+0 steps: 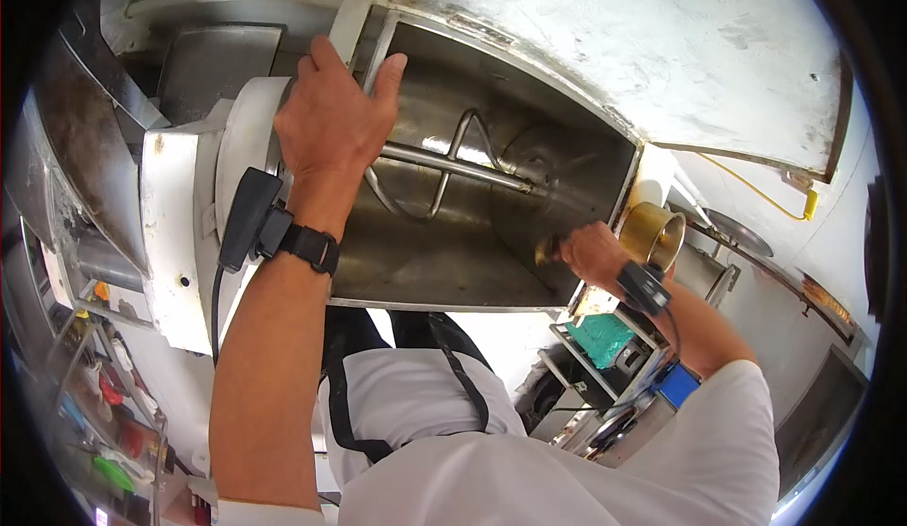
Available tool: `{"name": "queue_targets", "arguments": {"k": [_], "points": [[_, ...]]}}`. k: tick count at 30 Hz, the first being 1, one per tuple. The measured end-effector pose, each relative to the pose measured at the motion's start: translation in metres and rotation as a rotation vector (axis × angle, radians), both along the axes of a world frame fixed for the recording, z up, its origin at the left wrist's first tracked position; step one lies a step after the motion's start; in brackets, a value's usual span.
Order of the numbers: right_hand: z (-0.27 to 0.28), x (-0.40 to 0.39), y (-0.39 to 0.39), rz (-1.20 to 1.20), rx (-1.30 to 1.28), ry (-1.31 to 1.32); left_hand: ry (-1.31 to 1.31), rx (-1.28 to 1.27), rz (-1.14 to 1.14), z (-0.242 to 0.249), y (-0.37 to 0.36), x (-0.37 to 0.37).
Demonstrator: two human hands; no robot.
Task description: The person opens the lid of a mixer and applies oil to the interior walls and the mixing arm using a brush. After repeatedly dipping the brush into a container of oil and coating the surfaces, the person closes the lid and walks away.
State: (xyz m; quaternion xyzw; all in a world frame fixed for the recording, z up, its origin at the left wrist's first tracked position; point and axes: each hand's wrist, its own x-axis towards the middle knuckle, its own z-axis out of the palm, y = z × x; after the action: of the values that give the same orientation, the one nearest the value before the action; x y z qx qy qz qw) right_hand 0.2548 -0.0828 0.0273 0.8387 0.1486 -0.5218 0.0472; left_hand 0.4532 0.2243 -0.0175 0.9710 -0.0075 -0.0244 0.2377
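A dough mixer's steel tub [425,262] gapes in front of me, with a bent-rod stirring shaft [453,162] running across it. My left hand [333,115] rests at the tub's left rim, thumb spread away from the fingers. Inside the right end of the tub, my right hand [593,254] is closed, and a small brownish, blurred thing [546,250] shows at its fingertips, close to the end wall. I cannot tell what kind of thing this is. Both wrists wear black straps with small devices.
The mixer's white lid [624,44] stands raised behind the tub. A brass-coloured metal pot [652,231] is just right of the tub. Below right, a rack holds a green plastic bag [600,339]. The white motor housing [179,243] is on the left, beside cluttered shelves [109,394].
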Motion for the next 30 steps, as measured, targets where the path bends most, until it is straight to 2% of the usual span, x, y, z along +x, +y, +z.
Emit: {"name": "queue_targets", "arguments": {"k": [1,3,4,8,10,11,13,14,15,17,19,22,23,25,26,28,29,30], "points": [[0.011,-0.002,0.001,-0.002,-0.003,-0.004,0.03,-0.001,-0.001,0.002,0.0,0.0],[0.025,-0.003,0.003,0.179,0.096,-0.154,0.036,0.004,-0.003,0.005,-0.001,0.0],[0.028,0.003,0.008,0.236,0.056,-0.207,0.047,0.015,0.001,0.006,-0.001,0.0],[0.01,-0.012,0.013,0.132,-0.067,-0.261,0.089,0.031,-0.005,0.01,-0.001,0.002],[0.022,-0.021,0.019,0.051,-0.043,0.102,0.065,0.014,0.001,0.008,-0.001,0.0],[0.029,-0.028,0.022,0.037,-0.046,0.099,0.061,0.01,-0.013,0.007,-0.002,-0.002],[0.039,-0.033,0.025,0.093,0.028,-0.111,0.055,0.032,0.0,0.009,-0.002,0.0],[0.031,-0.031,0.025,-0.116,0.01,-0.117,0.043,0.03,-0.009,0.011,-0.003,0.0],[0.018,-0.035,0.026,-0.123,0.01,-0.131,0.107,0.019,0.0,0.014,-0.003,0.001],[-0.008,-0.047,0.028,-0.284,0.029,-0.094,0.158,0.009,-0.004,0.018,-0.002,0.001],[-0.004,-0.05,0.046,-0.288,-0.037,-0.08,0.135,0.004,0.01,0.017,-0.003,0.0],[0.035,-0.034,0.065,-0.255,0.249,-0.121,0.021,0.017,-0.014,0.011,-0.003,-0.003],[0.038,-0.028,0.075,-0.265,0.248,-0.133,0.01,0.016,-0.025,0.012,-0.004,-0.003],[0.037,-0.015,0.094,-0.528,0.476,-0.216,0.075,0.031,-0.03,0.017,-0.003,-0.002],[0.027,-0.014,0.105,-0.529,0.485,-0.227,0.063,0.038,-0.033,0.015,-0.002,-0.002],[0.008,-0.018,0.13,-0.544,0.337,-0.131,-0.002,0.047,-0.047,0.01,-0.002,-0.003],[0.012,-0.02,0.14,-0.587,0.43,-0.237,-0.013,0.054,-0.052,0.009,-0.003,0.0],[0.017,-0.013,0.143,-0.59,0.479,-0.203,-0.017,0.059,-0.044,0.009,-0.004,-0.001]]}}
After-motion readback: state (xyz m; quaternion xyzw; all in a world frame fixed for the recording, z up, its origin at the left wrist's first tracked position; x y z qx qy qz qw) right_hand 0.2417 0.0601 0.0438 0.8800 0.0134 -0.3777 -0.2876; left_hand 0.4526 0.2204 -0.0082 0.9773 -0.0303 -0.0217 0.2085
